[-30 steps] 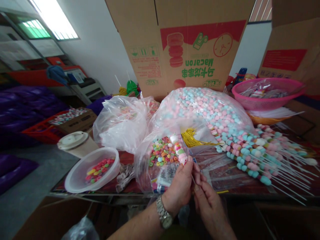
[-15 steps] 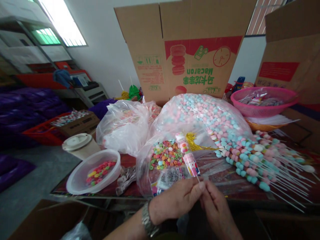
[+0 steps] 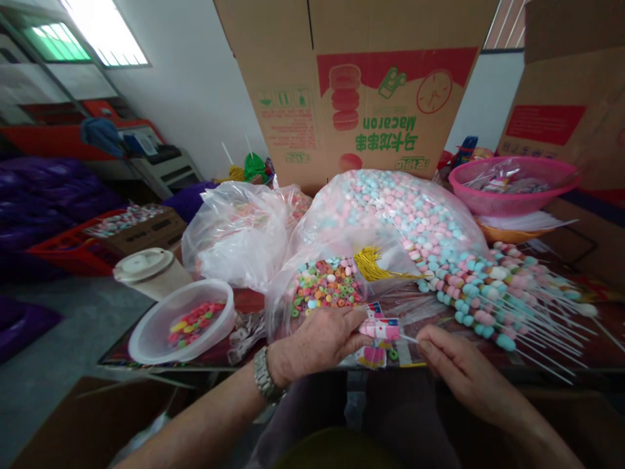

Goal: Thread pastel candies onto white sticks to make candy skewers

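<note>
A wrapped candy skewer (image 3: pixel 383 328) in a pink printed sleeve lies sideways near the table's front edge, its white stick (image 3: pixel 409 339) pointing right. My left hand (image 3: pixel 327 339), with a metal watch on the wrist, is closed around the candy end, which its fingers partly hide. Between thumb and fingertips, my right hand (image 3: pixel 446 358) pinches the free end of the stick. More printed wrappers (image 3: pixel 372 356) show just under the skewer. Behind my left hand, an opened clear bag holds colourful ring candies (image 3: pixel 325 283).
Gold twist ties (image 3: pixel 374 264) lie behind the hands. To the right are many marshmallow skewers (image 3: pixel 488 293) with sticks toward me, and a pink basket (image 3: pixel 512 195). A white bowl (image 3: pixel 146 339) with candy rings stands left. A large cardboard box (image 3: pixel 288 65) rises behind.
The wrapped skewer has swung from upright to lying sideways. My left hand has shifted from the stick to the candy part, and my right hand has moved right along the stick.
</note>
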`<state>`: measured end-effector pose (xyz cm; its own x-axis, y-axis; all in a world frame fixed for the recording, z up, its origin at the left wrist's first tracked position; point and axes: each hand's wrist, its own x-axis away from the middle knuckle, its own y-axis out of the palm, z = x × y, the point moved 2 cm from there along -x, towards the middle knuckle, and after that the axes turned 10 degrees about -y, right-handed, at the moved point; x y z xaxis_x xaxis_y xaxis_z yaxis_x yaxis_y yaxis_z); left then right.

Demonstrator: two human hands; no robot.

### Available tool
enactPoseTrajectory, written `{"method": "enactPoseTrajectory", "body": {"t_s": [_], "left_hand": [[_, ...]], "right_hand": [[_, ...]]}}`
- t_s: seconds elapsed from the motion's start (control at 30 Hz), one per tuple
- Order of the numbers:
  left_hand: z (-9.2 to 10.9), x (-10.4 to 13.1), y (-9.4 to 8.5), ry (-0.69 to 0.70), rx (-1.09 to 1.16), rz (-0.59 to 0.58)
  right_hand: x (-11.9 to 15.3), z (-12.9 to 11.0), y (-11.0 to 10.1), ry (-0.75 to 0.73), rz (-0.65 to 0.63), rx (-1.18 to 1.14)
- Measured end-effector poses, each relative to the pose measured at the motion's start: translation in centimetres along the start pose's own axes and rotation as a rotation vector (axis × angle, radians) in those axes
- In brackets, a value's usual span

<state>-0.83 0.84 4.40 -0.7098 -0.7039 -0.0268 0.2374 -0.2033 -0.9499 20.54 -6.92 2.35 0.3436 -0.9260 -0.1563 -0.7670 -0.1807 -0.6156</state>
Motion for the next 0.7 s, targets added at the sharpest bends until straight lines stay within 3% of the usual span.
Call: {"method": "enactPoseTrajectory", "body": {"t_s": [0.27,0.37,0.47,0.57,0.63,0.7], "left_hand": [[1.2,0.1,2.4,-0.146,0.470,-0.142],[1.6,-0.1,4.2,-0.246,0.640,-0.178],[1.6,-0.2,5.5,-0.365,0.783,-0.145],[1.4,-0.1,5.8,-0.365,0.746,-0.131],[1.3,-0.1,5.5,-0.302,0.688,-0.155],[1.2,0.1,5.1,-0.249,0.732,-0.232]], "right_hand": [[-2.7,-0.2,-1.3,-0.076,-0.075,0.195],[-3.3,0.9,-0.9,-0.069,0.040,0.093],[-3.0,2.4,1.3,0.048,0.210,-0.237],[-2.5,2.8,5.1,0.108,0.208,-0.485],[-2.4,2.4,6.8,0.093,0.255,-0.444],[-2.5,1.8,7.2,0.049,0.334,-0.317]]}}
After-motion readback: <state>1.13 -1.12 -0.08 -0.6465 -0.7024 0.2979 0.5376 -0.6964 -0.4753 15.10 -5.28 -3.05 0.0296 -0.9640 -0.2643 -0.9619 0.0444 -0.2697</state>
